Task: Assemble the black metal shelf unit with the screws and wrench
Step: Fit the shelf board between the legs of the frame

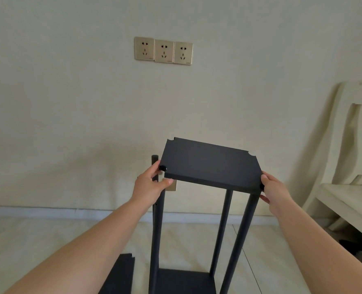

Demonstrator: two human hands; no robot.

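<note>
Lowest in my view, a loose black shelf panel (120, 272) lies on the tiled floor (48, 240) beside the black shelf unit's (197, 230) bottom shelf (184, 281). Above, I see the left hand (150, 183) pinching the top shelf panel (211, 164) at its near-left corner against a pole (157, 219). The right hand (274, 189) grips the panel's near-right corner, thumb on top, over another pole (239, 240).

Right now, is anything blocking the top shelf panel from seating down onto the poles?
Nothing visible blocks it. The top shelf panel sits tilted: right side on poles, left corner beside the left pole, not seated. Left hand and right hand grip its ends.
</note>
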